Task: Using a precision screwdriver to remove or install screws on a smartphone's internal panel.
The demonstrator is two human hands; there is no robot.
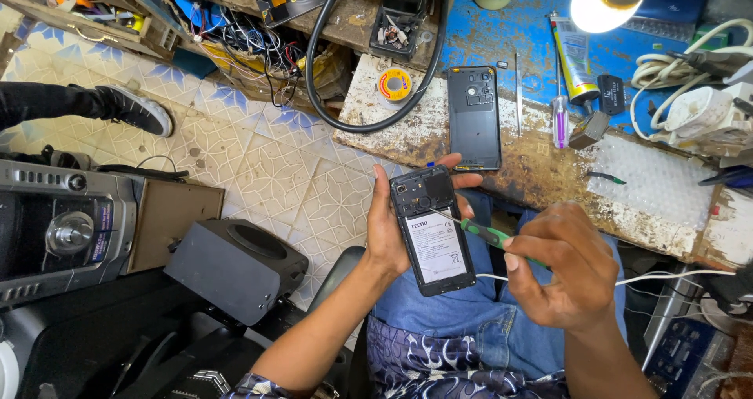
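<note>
My left hand (388, 230) grips an opened black phone (433, 230) with its back off, the white-labelled battery facing up, held over my lap. My right hand (561, 269) pinches a green-handled screwdriver (488, 234), whose thin tip touches the phone near the top of the battery. The phone's removed black back cover (474, 116) lies flat on the worn workbench (549, 175) just beyond my hands.
A solder spool (394, 84), a purple-handled screwdriver (560, 120), a glue tube (574, 61) and a lit lamp (600, 3) sit on the bench. A black cable (314, 77) loops at its left edge. Speakers (235, 266) and a stereo (63, 230) stand on the tiled floor, near another person's shoe (137, 109).
</note>
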